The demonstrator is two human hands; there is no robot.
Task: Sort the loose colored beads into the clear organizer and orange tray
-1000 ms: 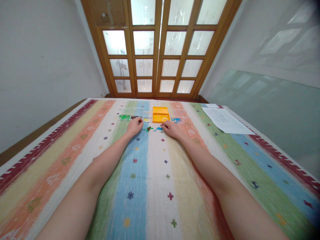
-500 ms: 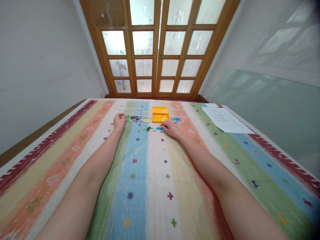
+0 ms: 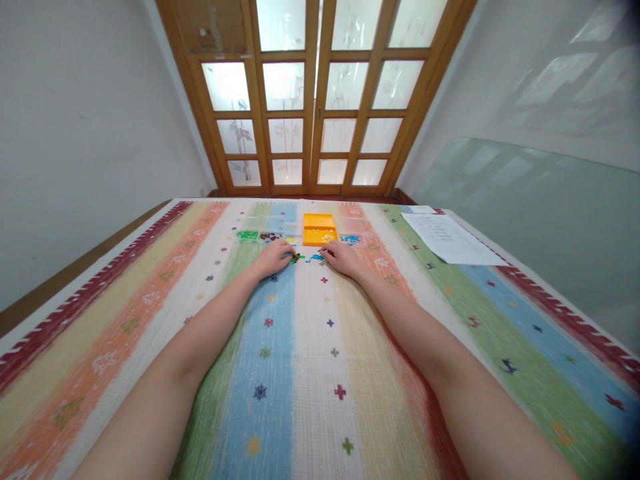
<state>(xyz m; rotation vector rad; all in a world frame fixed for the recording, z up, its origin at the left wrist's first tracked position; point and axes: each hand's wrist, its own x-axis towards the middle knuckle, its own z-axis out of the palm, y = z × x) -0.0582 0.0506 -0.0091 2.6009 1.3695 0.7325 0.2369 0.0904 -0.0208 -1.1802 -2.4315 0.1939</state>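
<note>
My left hand (image 3: 274, 258) rests low over the cloth, fingertips bent together at a small cluster of green and brown pieces (image 3: 299, 258). Whatever they pinch is too small to make out. Close by on the right, my right hand (image 3: 339, 257) has its thumb and fingers drawn together at the edge of some loose blue pieces (image 3: 316, 257). Its grip is hidden too. Behind the hands stands an open orange box (image 3: 320, 219) with small white pieces (image 3: 329, 237) in its near half.
Clear boxes hold green pieces (image 3: 247, 235), brown pieces (image 3: 271, 236), yellow pieces (image 3: 291, 240) and more blue pieces (image 3: 351, 239). Printed sheets (image 3: 450, 238) lie at the right on the striped tablecloth (image 3: 315, 347). Wooden glass-paned doors (image 3: 315, 120) stand beyond the table.
My left hand has moved right and nearer, from the box of green pieces to the green and brown cluster. My right hand stays almost where it was.
</note>
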